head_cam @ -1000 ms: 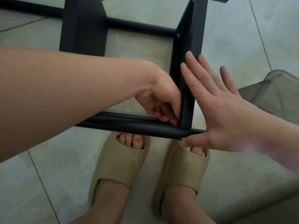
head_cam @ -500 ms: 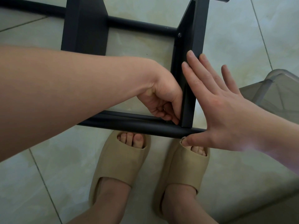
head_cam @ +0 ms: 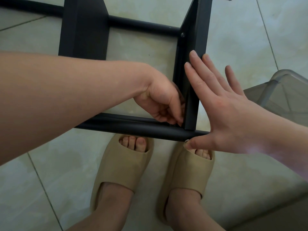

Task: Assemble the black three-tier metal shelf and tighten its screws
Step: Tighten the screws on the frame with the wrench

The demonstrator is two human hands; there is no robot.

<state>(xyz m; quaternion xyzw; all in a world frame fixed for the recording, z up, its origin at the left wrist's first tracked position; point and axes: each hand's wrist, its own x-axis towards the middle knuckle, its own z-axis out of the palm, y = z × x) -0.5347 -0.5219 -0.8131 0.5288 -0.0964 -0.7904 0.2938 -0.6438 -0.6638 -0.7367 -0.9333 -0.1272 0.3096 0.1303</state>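
Black shelf frame (head_cam: 200, 22) braced by flat, straight-fingered right hand (head_cam: 233, 114); left hand (head_cam: 160, 100) curls at corner, grip unclear.

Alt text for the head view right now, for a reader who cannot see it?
The left hand curls its fingers into the inside corner where a black shelf panel meets a black tube; the right hand presses flat, fingers straight, against the panel's outer face. Below, feet in beige slippers stand on pale tiles.

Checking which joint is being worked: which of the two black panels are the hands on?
The right panel: right hand lies flat against it, left hand curls at its near corner. No hand is at the left panel.
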